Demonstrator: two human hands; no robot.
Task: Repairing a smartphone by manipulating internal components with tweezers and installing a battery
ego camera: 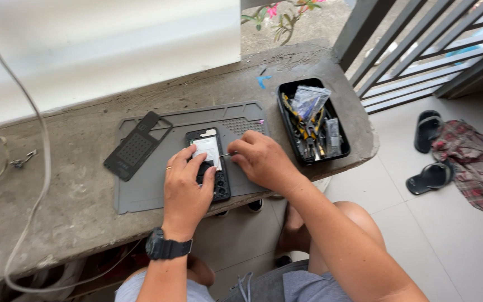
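Note:
An opened smartphone [210, 146] lies face down on a grey work mat [146, 187], its insides showing. My left hand [185, 187] presses on its lower half and holds it in place. My right hand [261, 159] grips a thin metal tool [228, 154] whose tip points at the phone's right edge. The phone's black back cover [135, 145] lies on the mat to the left. A black watch sits on my left wrist.
A black tray [287, 126] of tweezers, drivers and small bags stands right of the mat on the concrete ledge [57, 223]. A white cable [40, 168] hangs at the left. Sandals [429, 154] and a checked cloth [476, 162] lie on the tiled floor.

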